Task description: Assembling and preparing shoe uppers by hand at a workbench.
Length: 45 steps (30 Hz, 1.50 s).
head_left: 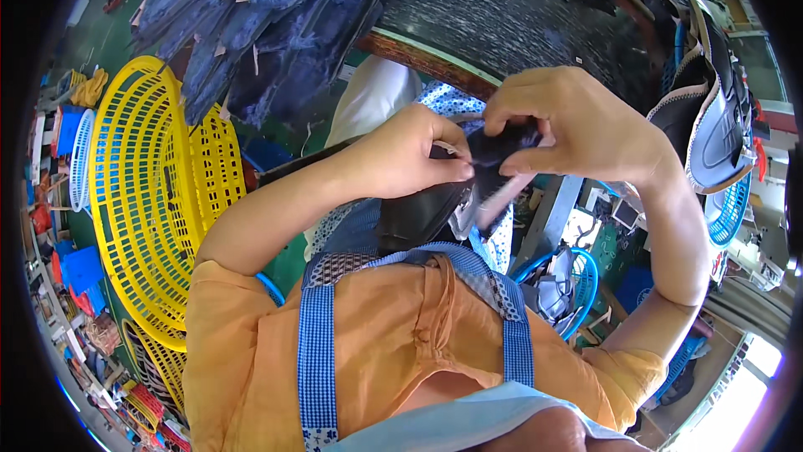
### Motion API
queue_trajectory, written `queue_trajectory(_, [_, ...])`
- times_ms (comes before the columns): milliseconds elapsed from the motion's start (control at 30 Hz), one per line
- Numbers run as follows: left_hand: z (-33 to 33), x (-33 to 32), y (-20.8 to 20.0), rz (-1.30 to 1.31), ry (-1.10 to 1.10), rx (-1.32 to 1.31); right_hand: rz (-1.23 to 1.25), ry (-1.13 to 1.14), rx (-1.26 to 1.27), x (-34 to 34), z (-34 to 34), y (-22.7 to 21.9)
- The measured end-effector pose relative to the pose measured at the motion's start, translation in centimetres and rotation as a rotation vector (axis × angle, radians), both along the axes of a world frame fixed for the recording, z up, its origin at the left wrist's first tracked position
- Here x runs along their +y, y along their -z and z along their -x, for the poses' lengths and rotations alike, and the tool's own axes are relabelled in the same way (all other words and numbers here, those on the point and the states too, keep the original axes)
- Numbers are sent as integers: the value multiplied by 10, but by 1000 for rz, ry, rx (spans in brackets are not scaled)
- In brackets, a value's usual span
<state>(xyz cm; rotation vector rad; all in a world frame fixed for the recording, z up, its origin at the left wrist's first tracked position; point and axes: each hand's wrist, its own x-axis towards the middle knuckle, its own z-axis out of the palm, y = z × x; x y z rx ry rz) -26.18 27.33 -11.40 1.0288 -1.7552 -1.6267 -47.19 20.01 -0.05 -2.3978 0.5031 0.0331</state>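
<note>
My left hand (410, 155) and my right hand (577, 122) meet in the middle of the picture, both closed on a small dark blue fuzzy fabric piece (493, 151). My left thumb and fingers pinch its left edge, and my right hand covers its top. Just below the hands a black shoe upper with a pale lining (435, 214) rests against my lap. My orange sleeves and a blue checked apron (318, 343) fill the lower part of the view.
Yellow plastic baskets (142, 193) stand at my left. Cut dark blue fabric pieces (268, 25) lie in a heap on a dark work surface (519, 25) ahead. Finished black shoe uppers (711, 117) hang at the right. A blue basket (577, 276) with parts sits below my right forearm.
</note>
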Motion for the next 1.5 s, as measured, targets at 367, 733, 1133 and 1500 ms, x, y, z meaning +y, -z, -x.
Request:
queue_trajectory(367, [20,23,-41,352,165,-114,-271,178,291,7,-4,-17])
queue_trajectory(733, [25,36,-43,616,222,-194,-220,178,37,10,23,23])
queue_trajectory(1133, [17,41,-36,603,155,-177,-193,138,-39,38,39,30])
queue_trajectory(1500, [18,45,-40,688,170,-205,-162,26,-107,41,35,16])
